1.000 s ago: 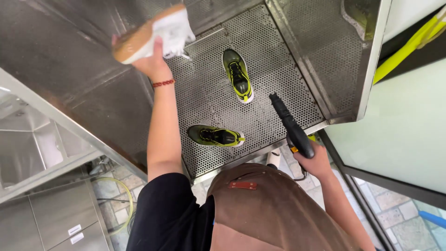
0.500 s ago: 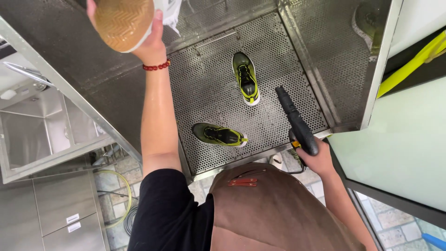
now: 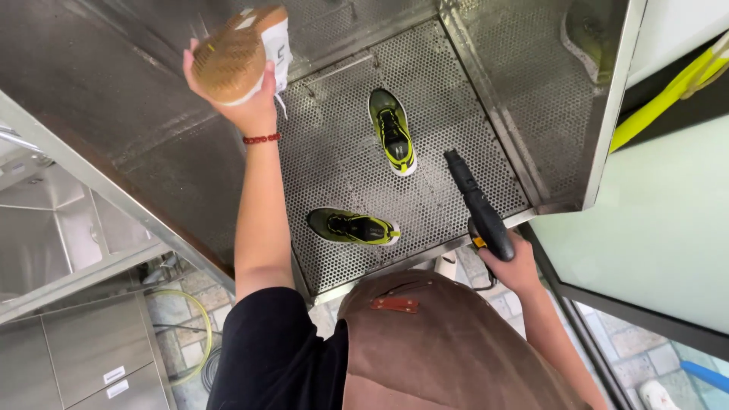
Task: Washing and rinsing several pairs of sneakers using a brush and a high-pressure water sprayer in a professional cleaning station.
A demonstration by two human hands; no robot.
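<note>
My left hand (image 3: 247, 102) holds a white shoe (image 3: 239, 53) up at the top left, its tan rubber sole turned toward me and a lace hanging down. A red bead bracelet circles that wrist. My right hand (image 3: 516, 262) grips a black spray gun (image 3: 477, 209) whose nozzle points away over the perforated metal tray (image 3: 456, 106). Two dark shoes with lime-yellow trim lie on the tray: one (image 3: 393, 130) at the centre, the other (image 3: 354, 226) on its side near the front edge.
Steel walls enclose the tray on the left and right (image 3: 600, 91). A steel sink unit (image 3: 45, 235) stands at the left, with a yellow hose (image 3: 194, 326) on the tiled floor below. A pale panel (image 3: 653, 228) fills the right. I wear a brown apron.
My left hand has turned the white shoe and brought it lower and rightward, sole facing me. The spray gun stays in about the same spot over the tray.
</note>
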